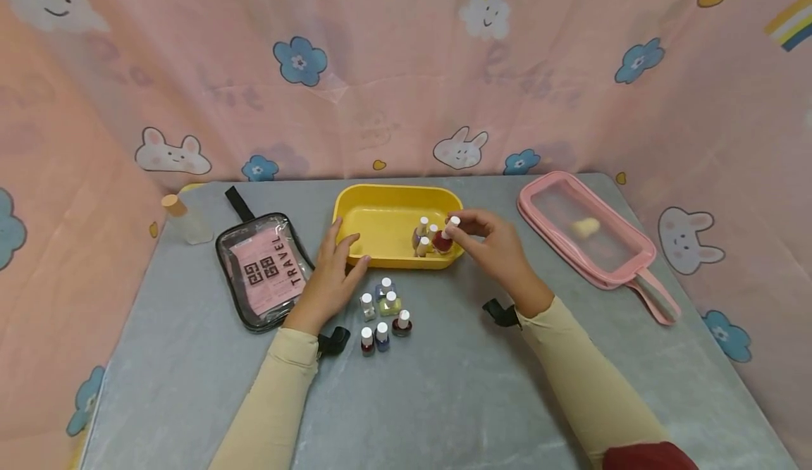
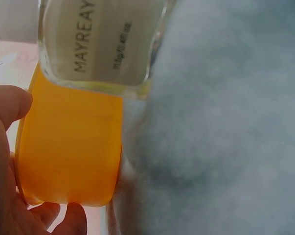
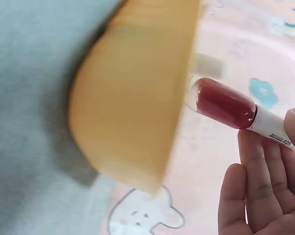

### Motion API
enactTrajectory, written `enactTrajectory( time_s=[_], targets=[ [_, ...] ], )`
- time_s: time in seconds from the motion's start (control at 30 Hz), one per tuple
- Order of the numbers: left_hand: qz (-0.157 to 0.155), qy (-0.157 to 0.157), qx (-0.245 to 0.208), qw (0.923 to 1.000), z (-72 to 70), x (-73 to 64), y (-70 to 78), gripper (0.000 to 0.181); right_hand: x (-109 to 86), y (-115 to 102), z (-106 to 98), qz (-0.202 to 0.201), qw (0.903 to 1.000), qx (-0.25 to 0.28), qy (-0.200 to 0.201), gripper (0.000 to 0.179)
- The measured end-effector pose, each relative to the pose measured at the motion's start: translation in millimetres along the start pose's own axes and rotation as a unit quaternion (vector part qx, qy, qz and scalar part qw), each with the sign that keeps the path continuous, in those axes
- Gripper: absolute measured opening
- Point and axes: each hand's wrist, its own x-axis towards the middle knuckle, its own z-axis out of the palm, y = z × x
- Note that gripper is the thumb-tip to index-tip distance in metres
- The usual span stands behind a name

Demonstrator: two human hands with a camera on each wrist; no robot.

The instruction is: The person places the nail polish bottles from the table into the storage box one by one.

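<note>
My right hand pinches the white cap of a red nail polish bottle over the right end of the yellow tray. In the right wrist view this red nail polish bottle tilts beside the tray's rim, its cap between thumb and fingers. Other white-capped nail polish bottles stand inside that end of the tray. My left hand rests against the tray's left front corner, fingers spread. Several more bottles, including a yellow one, stand on the table before the tray; a clear bottle fills the top of the left wrist view.
A clear travel pouch with black edging lies left of the tray. Behind it stands a frosted bottle with a wooden-coloured cap. A pink zip case lies at the right. A patterned pink curtain hangs behind the grey table.
</note>
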Motion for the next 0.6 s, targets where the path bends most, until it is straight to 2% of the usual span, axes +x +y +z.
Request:
enactTrajectory(
  time_s=[0.27,0.47,0.6],
  targets=[
    [0.003,0.002,-0.001,1.0000,0.3,0.6,-2.3,0.061,3.9,13.0,20.4,0.000,0.9977,-0.039,-0.055,0.028],
    [0.007,0.004,-0.003,1.0000,0.4,1.3,-2.3,0.061,-0.5,15.4,28.9,-0.011,0.9956,-0.075,-0.055,0.028],
    [0.006,0.003,-0.003,1.0000,0.4,0.9,-2.3,0.061,-2.2,15.2,29.9,-0.006,0.9951,-0.082,-0.056,0.029]
  ],
)
